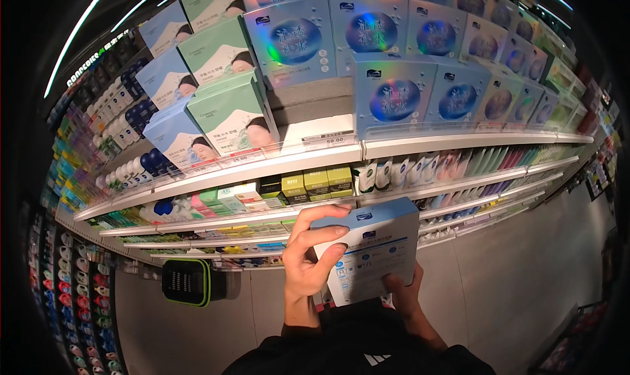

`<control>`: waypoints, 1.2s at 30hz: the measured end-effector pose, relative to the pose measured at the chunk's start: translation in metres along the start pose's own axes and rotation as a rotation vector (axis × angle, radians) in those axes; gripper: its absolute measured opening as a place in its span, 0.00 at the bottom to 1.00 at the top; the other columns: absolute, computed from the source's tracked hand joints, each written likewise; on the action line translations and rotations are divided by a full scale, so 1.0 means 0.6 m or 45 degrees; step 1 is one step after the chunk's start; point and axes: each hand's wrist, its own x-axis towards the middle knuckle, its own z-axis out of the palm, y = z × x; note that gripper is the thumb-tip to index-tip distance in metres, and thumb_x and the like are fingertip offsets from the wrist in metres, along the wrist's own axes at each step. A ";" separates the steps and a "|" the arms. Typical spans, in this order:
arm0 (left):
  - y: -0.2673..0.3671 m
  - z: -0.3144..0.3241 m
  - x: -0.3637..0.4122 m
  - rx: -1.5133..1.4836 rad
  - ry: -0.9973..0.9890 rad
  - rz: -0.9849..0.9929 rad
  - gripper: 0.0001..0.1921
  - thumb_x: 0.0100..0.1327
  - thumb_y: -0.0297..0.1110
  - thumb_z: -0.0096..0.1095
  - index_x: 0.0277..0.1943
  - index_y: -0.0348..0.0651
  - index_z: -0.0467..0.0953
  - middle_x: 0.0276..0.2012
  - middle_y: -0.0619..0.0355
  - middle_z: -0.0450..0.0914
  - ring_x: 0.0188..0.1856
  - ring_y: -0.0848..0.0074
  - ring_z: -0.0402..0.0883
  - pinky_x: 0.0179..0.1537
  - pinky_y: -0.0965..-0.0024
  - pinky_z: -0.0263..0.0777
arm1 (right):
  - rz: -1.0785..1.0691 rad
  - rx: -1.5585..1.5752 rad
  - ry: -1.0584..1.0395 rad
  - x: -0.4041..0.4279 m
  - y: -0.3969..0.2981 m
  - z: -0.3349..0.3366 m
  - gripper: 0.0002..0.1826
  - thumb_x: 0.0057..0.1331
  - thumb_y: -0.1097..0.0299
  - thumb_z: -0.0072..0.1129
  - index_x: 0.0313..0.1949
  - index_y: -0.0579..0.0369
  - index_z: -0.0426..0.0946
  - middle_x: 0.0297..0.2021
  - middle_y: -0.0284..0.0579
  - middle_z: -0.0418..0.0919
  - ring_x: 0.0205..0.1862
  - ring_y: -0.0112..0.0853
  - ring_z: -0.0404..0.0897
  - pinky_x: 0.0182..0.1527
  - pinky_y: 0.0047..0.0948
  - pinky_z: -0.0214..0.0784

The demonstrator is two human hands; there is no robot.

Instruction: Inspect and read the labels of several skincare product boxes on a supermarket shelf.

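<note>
Before my chest I hold a flat cardboard box (374,257) with a light blue edge and a white printed back turned up towards me. My left hand (315,252) grips its left side, thumb on the printed face and fingers over the blue edge. At the lower right corner my right hand (406,289) clasps the box, its thumb on the face and its other fingers mostly hidden behind. Similar blue boxes (393,97) with shiny round emblems stand on the shelf (315,158) ahead. A gap in their row lies above a price tag (330,140).
Green boxes (231,119) with a face picture stand left of the gap. Lower shelves carry small olive boxes (317,180) and pouches (393,173). A black basket with a green rim (207,284) stands on the grey floor (487,276). Bottle racks (74,296) line the left.
</note>
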 end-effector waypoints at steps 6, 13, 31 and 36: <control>-0.006 0.006 -0.001 -0.048 -0.028 0.000 0.13 0.64 0.21 0.70 0.52 0.36 0.79 0.56 0.37 0.78 0.60 0.48 0.81 0.64 0.47 0.73 | -0.045 -0.035 0.030 -0.015 0.007 -0.007 0.34 0.59 0.59 0.73 0.60 0.65 0.74 0.47 0.44 0.82 0.50 0.30 0.81 0.54 0.32 0.74; -0.024 0.024 0.005 -0.179 -0.100 -0.015 0.17 0.57 0.15 0.66 0.50 0.36 0.79 0.55 0.37 0.78 0.59 0.47 0.81 0.63 0.46 0.74 | -0.045 -0.072 0.104 -0.035 -0.004 -0.015 0.36 0.58 0.61 0.73 0.63 0.64 0.72 0.50 0.45 0.81 0.53 0.30 0.80 0.57 0.33 0.73; -0.049 0.083 0.024 -0.325 -0.253 -0.168 0.16 0.52 0.17 0.75 0.45 0.37 0.83 0.51 0.44 0.82 0.57 0.50 0.84 0.59 0.51 0.77 | -0.065 -0.139 0.317 -0.083 -0.025 -0.032 0.29 0.60 0.70 0.69 0.60 0.63 0.70 0.49 0.45 0.81 0.52 0.29 0.78 0.57 0.32 0.71; -0.055 0.098 0.034 -0.304 -0.313 -0.186 0.16 0.51 0.17 0.76 0.44 0.37 0.84 0.50 0.46 0.82 0.56 0.52 0.84 0.57 0.53 0.78 | -0.130 -0.102 0.367 -0.085 -0.027 -0.036 0.29 0.62 0.68 0.71 0.60 0.63 0.70 0.49 0.45 0.80 0.52 0.29 0.78 0.57 0.32 0.71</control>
